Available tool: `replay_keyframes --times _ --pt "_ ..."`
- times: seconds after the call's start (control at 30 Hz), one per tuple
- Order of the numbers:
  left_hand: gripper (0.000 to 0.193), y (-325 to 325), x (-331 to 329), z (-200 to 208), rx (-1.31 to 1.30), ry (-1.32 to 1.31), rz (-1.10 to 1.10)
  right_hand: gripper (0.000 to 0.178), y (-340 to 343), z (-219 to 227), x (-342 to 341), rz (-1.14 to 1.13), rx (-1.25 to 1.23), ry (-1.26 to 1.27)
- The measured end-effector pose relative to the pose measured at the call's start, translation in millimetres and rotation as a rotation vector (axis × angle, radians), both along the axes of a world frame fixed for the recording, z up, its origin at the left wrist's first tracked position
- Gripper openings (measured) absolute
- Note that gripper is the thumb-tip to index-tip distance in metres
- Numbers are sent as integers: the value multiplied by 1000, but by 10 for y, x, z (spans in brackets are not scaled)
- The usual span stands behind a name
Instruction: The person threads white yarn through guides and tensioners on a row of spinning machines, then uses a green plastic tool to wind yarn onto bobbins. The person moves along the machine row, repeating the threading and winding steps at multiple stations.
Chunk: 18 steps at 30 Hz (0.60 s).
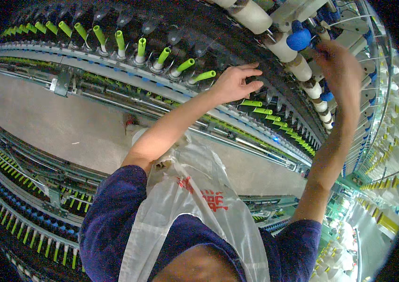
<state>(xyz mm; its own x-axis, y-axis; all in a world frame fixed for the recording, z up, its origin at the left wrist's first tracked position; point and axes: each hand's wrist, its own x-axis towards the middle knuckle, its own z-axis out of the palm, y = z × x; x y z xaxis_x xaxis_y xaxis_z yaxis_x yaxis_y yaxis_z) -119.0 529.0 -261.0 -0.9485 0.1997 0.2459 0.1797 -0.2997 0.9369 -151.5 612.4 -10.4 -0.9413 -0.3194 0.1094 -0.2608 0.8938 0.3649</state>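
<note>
My left hand (pixel 238 84) hovers over a long row of spindles carrying bright green tubes (pixel 141 48). Its thumb and forefinger are apart, and nothing shows between them. More green tubes (pixel 262 111) stand just to the right, below that hand. My right hand (pixel 339 66) is raised at the upper right beside a rounded blue piece (pixel 298 36) and a line of white rollers (pixel 300 68). Motion smears its fingers, so their grip is hidden from me. Any thread at either hand is too fine to make out.
A metal rail (pixel 115 99) runs along the front of the spindle row. Behind it lies a grey floor aisle (pixel 25 101), with a second machine (pixel 44 225) bearing green tubes at the lower left. Yellow and white spools (pixel 387 221) hang at the far right.
</note>
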Motion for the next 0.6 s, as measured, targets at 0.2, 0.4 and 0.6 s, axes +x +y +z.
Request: replay_keyframes --times 0.2,0.4,0.6 --pt "22 -301 485 -676 -455 -185 17 11 403 -329 -317 136 416 53" --pt "31 -115 174 -1221 -417 77 401 13 437 -284 -302 109 154 90" --pt "30 -341 92 -54 -354 255 219 12 432 -291 -376 29 238 18"
